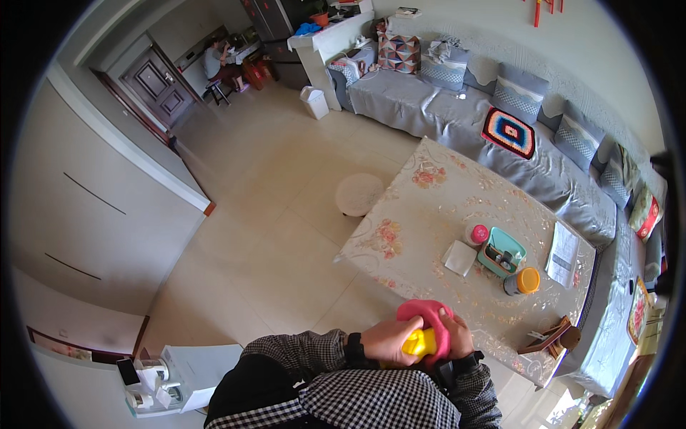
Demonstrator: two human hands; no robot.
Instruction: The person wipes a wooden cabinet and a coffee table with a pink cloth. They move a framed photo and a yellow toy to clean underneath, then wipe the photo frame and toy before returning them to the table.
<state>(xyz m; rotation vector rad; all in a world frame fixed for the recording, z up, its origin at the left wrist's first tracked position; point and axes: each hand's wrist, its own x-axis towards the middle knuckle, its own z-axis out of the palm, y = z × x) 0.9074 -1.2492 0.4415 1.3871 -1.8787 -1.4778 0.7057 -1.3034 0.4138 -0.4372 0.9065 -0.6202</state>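
Close in front of my body, both hands are around a pink cloth and a glossy yellow object. My left hand (390,342) grips the yellow object (419,343), its thumb lying over the top; what kind of object this is I cannot tell. The pink cloth (423,311) wraps the far and right sides of the yellow object. On the right, my right hand (459,337) holds the cloth with the thumb pressed on it. The lower part of the yellow object is hidden by my hands and clothing.
A table with a floral cloth (396,204) bears a teal box (501,249), an orange-lidded jar (522,281), a pink-lidded jar (477,235), papers (561,254) and a brown wooden holder (546,340). Nearby are a round stool (359,194), a sofa (418,104) and a water dispenser (198,370). Someone (217,61) sits far back.
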